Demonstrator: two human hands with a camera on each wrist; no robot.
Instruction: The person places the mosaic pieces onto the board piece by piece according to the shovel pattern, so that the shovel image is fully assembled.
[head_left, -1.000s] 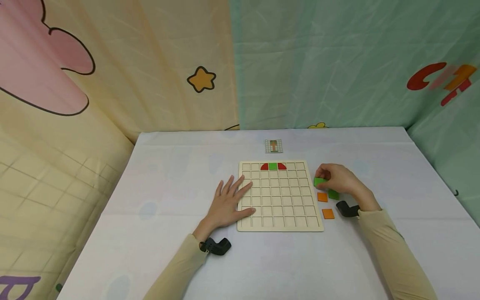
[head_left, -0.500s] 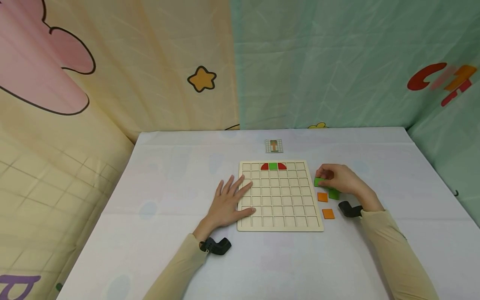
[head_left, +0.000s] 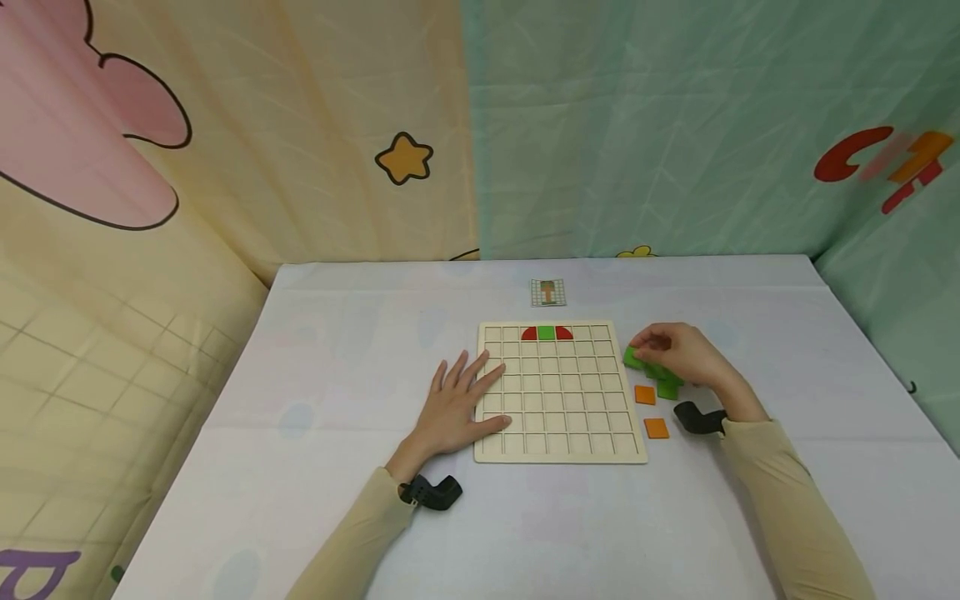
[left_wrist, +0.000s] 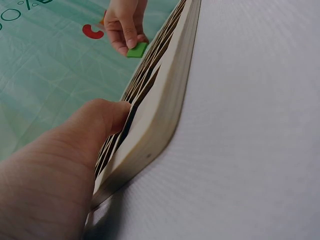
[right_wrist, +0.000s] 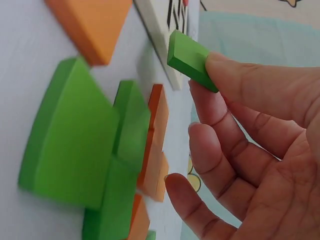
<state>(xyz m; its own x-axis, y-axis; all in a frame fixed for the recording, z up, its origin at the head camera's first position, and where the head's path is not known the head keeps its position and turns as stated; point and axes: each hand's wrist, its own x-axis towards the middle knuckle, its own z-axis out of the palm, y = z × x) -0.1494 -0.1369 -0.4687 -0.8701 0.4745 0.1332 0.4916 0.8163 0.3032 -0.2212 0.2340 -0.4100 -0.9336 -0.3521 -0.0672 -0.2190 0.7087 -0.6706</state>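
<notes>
In the head view my left hand (head_left: 448,410) lies with spread, straight fingers over the left edge of a pale wooden grid board (head_left: 577,400). Its thumb rests along the board's edge in the left wrist view. To the right of the board, my right hand (head_left: 682,354) pinches a green square tile (right_wrist: 187,57) between thumb and fingertips, held above the other tiles. Under that hand lie several green tiles (right_wrist: 70,140), partly hidden by it in the head view. A green square (head_left: 546,332) sits in the board's top row between two red quarter-round pieces (head_left: 528,333).
Two orange square tiles (head_left: 656,428) show beside the board's right edge; more orange tiles (right_wrist: 156,135) appear among the green ones in the right wrist view. A small pattern card (head_left: 548,292) lies beyond the board. Printed curtains (head_left: 637,125) hang behind the white table (head_left: 337,333).
My right hand has risen slightly with the green tile, which has shifted a little up and left. More of the green tiles beneath now shows. My left hand has stayed still.
</notes>
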